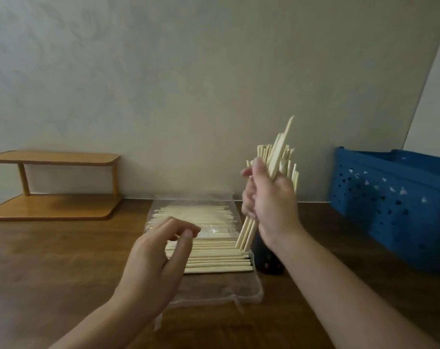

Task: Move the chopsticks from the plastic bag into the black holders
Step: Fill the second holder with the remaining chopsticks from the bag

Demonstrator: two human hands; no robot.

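Observation:
A clear plastic bag (213, 293) lies on the wooden table, full of pale wooden chopsticks (213, 258) lying sideways in a flat stack. My right hand (271, 202) grips a bundle of several chopsticks (280, 157) almost upright, their lower tips hanging just above a black holder (266, 264). My wrist hides most of that holder. My left hand (158, 253) hovers over the left part of the stack with fingers loosely curled and nothing in them; I cannot tell whether it touches the chopsticks.
A blue perforated plastic basket (395, 197) stands at the right against the wall. A small two-level wooden shelf (55, 185) sits at the back left. The brown table (50, 273) runs to the pale wall behind.

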